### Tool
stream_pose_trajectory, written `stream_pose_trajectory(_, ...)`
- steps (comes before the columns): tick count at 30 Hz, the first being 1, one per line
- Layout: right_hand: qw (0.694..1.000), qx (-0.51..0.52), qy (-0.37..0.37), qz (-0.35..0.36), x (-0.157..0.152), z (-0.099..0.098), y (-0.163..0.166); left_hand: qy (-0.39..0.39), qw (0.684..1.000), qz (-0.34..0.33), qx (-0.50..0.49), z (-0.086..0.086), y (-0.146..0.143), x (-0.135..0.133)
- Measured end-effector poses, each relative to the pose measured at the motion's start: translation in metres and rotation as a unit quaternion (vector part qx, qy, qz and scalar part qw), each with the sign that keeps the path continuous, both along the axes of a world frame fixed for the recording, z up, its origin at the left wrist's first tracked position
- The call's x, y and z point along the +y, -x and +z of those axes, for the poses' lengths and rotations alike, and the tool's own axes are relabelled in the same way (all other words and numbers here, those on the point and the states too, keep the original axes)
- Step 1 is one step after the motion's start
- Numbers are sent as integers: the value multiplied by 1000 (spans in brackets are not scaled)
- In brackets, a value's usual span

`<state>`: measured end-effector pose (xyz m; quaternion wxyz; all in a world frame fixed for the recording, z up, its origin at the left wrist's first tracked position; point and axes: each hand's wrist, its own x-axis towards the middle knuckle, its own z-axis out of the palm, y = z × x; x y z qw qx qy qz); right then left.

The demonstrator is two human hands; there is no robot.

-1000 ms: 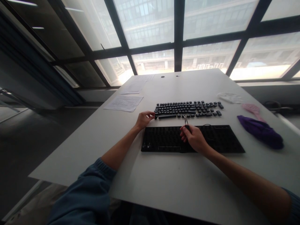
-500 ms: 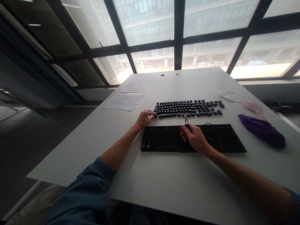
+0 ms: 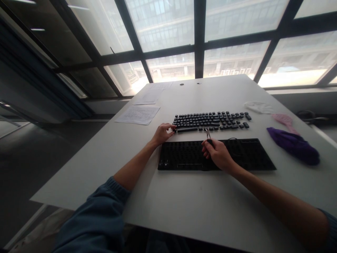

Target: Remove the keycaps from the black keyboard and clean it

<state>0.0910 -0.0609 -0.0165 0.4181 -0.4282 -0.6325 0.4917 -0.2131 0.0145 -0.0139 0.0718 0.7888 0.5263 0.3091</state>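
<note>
A black keyboard base (image 3: 244, 156) with its keycaps removed lies on the white table (image 3: 184, 207) in front of me. Beyond it the loose black keycaps (image 3: 210, 120) are laid out in rows, with the long spacebar cap (image 3: 186, 129) at the front. My left hand (image 3: 163, 133) rests at the left end of those rows, its fingers pinching a small keycap at the corner. My right hand (image 3: 217, 154) lies over the middle of the keyboard base, closed around a wire keycap puller (image 3: 208, 134) whose metal tips point toward the keycaps.
A purple cloth (image 3: 292, 144), a pink brush (image 3: 283, 120) and a white cloth (image 3: 256, 106) lie at the right. Printed sheets (image 3: 138, 114) lie at the far left of the table. Large windows stand behind. The table edge drops off at the left.
Both hands stay almost still. The view shifts slightly, and the left fingers close a little more on the corner keycap.
</note>
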Motion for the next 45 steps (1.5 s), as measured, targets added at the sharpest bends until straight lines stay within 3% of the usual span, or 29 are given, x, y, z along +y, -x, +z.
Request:
stream_pose_trajectory(5,1000,5,0,0,0,-1,-1,4,999,25,-29,3,0,0)
stream_pose_trajectory(9,1000,6,6,-2,0,0,-1,-23,991,84,-98,21,3,-16)
stream_pose_trajectory(11,1000,7,10,-3,0,1,-1,-27,988,93,-117,33,4,-41)
stream_pose_trajectory(14,1000,7,12,0,-1,1,-1,-12,996,45,-71,42,0,-97)
stream_pose_trajectory(17,1000,3,2,4,0,-1,-1,29,999,-19,-21,35,-3,-151)
stream_pose_trajectory(20,1000,0,-6,5,0,-2,-1,30,999,-43,15,18,-3,-179)
stream_pose_trajectory(24,1000,2,-6,0,-1,-1,-1,18,999,-42,13,4,0,-179)
stream_pose_trajectory(33,1000,-11,-9,0,-3,0,-1,7,997,-37,-67,-7,-5,-173)
stream_pose_trajectory(37,1000,-16,-11,0,-2,-1,-1,16,995,-35,-91,-6,-5,-174)
stream_pose_trajectory(45,1000,-17,-8,0,-2,-1,-1,33,982,42,-182,-2,1,-170)
